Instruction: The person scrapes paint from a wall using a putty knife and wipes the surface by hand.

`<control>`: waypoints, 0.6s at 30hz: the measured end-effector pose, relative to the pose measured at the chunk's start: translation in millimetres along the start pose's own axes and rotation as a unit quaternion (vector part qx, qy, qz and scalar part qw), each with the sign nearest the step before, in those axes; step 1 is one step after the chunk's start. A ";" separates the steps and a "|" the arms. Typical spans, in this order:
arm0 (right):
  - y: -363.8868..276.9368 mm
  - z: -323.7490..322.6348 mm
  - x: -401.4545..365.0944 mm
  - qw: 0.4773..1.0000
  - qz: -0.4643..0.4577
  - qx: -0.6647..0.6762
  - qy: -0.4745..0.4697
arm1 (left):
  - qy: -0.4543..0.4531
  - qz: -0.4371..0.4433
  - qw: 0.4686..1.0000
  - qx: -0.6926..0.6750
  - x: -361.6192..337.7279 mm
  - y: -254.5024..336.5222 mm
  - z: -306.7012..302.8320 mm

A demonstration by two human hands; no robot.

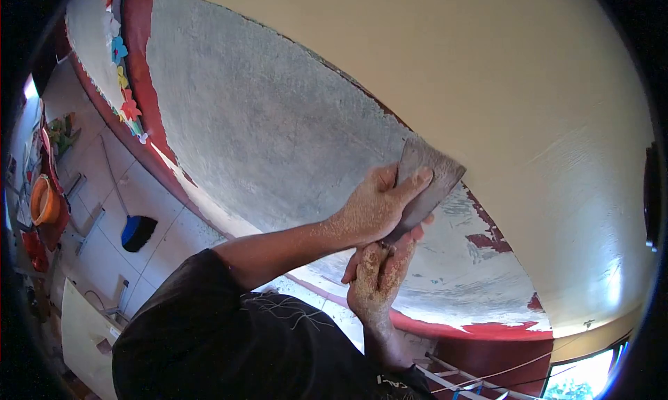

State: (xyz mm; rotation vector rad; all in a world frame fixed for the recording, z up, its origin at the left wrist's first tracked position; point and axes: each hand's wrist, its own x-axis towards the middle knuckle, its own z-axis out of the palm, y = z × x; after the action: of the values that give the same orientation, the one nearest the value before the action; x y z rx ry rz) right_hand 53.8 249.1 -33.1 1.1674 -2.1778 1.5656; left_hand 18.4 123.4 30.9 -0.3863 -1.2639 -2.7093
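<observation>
A flat, brownish-grey rectangular scraper plate [433, 165] is held at a tilt against the wall, its upper end by the border between the grey patch and the cream paint. My left hand [379, 204] grips it, thumb lying along its near face and fingers partly hidden behind. Below, my right hand [379, 278] is closed at the plate's lower end, with some fingertips showing past its edge. Pale, crumbly dust coats both hands. Around them spreads the bare grey wall patch [264, 114], with flaking dark red paint [490, 242] near the plate.
Cream-painted wall [529, 73] fills the upper right. A dark red stripe with paper flowers [130, 106] runs at upper left. On the tiled floor lie a blue-black broom [138, 233] and an orange bowl [45, 199]. A ladder [463, 384] stands at the bottom, near a window [579, 380].
</observation>
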 end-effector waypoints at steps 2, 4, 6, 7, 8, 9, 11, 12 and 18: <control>-5.8 -3.6 1.6 1.000 0.014 0.003 -0.018 | -0.010 -0.007 1.000 0.006 -2.9 0.2 2.0; -5.9 -1.3 -0.2 1.000 0.028 0.012 -0.004 | -0.008 -0.004 1.000 -0.004 -2.5 2.2 4.3; -2.2 4.8 -2.0 0.999 0.036 0.024 0.022 | -0.007 0.005 1.000 0.009 2.9 -6.5 0.6; -3.9 9.9 0.7 0.998 0.033 0.040 0.037 | -0.007 0.005 1.000 0.015 4.0 -9.8 0.0; -10.8 9.6 4.2 0.997 0.047 0.047 0.030 | -0.004 0.007 1.000 0.010 3.2 -10.2 -0.4; -17.8 9.3 7.8 0.996 0.061 0.054 0.023 | -0.002 0.006 1.000 0.006 0.3 -2.0 2.1; -17.3 8.2 4.1 0.992 0.085 0.087 0.037 | 0.001 0.009 1.000 0.010 0.7 0.8 3.4; -16.6 8.6 3.3 0.989 0.095 0.105 0.042 | 0.003 0.010 1.000 0.019 1.7 -3.3 2.5; -14.7 6.6 5.2 0.991 0.085 0.098 0.036 | -0.004 -0.016 1.000 0.007 -1.2 2.3 4.5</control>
State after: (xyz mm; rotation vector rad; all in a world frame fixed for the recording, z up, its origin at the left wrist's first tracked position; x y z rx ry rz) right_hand 62.4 239.2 -22.4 0.9806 -2.1649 1.8992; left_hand 20.8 125.4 35.0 -0.3786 -1.3023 -2.7258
